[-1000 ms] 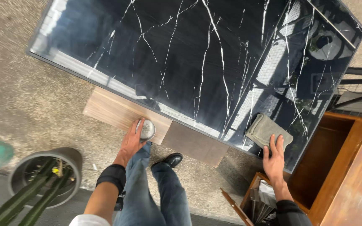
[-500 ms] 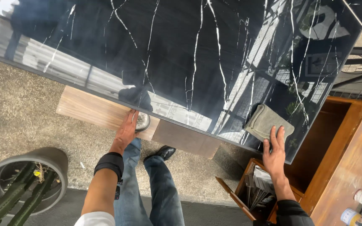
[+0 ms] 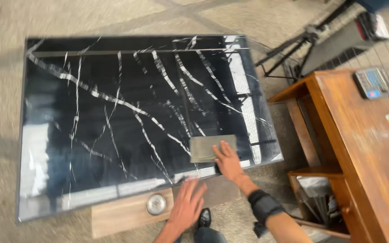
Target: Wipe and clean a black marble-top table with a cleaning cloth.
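Since earlier frames: view swung, whole black marble slab (image 3: pixel 131 117) now in sight; my left hand (image 3: pixel 186 203) off round metal tin (image 3: pixel 156 204), now spread flat on wood plank (image 3: pixel 131 213) beside it, holding nothing. Right hand (image 3: pixel 227 160) open, palm pressing grey pad (image 3: pixel 212 148) onto slab near front-right edge, not gripping. Slab prob heavy, stiff, glossy/slippery, chips easy; take by edges. Pad thin, light, soft. Tin: contents can't tell. Wooden desk (image 3: pixel 361 148) on right; cubby below holds bag, unclear.
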